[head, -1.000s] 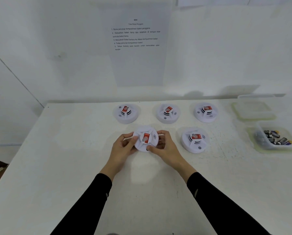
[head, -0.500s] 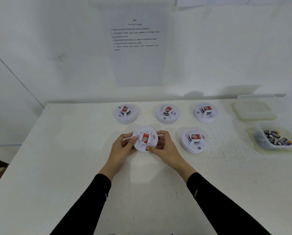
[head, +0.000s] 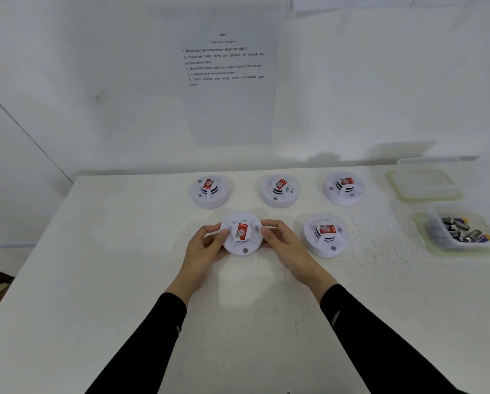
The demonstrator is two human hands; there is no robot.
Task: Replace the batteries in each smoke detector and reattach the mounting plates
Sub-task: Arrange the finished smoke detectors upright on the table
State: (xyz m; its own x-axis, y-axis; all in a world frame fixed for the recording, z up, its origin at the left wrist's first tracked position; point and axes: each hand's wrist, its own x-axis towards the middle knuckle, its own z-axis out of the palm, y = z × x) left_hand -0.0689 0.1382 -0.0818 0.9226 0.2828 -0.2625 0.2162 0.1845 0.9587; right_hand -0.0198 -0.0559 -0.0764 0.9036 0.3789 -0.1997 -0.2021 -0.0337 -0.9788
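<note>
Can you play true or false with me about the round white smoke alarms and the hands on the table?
1. Five smoke detectors are on the table. True.
2. Both the left hand and right hand hold the front-left detector. True.
3. The container with batteries sits on the left side. False: it is at the right edge.
4. The back row has two detectors. False: it has three.
5. The sleeves are black. True.
</note>
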